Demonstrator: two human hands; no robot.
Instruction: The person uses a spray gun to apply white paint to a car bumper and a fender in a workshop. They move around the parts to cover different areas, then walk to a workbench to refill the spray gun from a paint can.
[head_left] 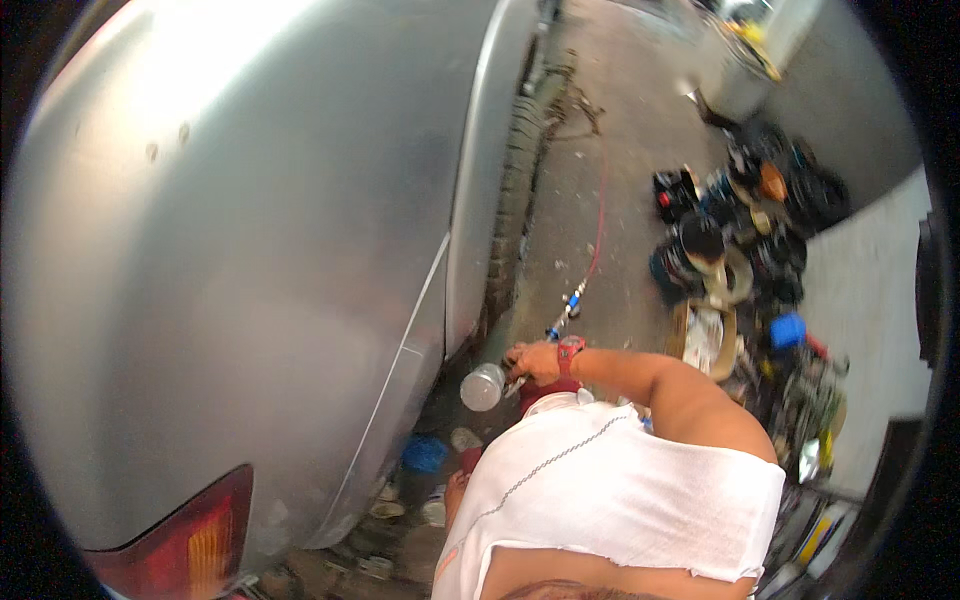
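Observation:
My right hand (535, 362), with a red watch (570, 355) on its wrist, is closed round what looks like a paint spray gun; its grip is mostly hidden by my fingers. A round translucent cup (482, 388) sticks out on the left of that hand. From behind the hand runs an air line with blue fittings (573, 301), continuing as a thin red hose (600, 230) along the floor. Close by on the left stands a silver-grey car (330, 260), apart from the cup. My left hand does not show clearly; a small patch of skin below my shirt cannot be made out.
A red and amber tail light (190, 540) sits at the car's lower corner, and a tyre (515, 190) shows along its side. Along the right wall lie dark tins (695, 240), a cardboard box (708, 335), a blue container (788, 330) and clutter. A blue object (425, 453) lies beside the car.

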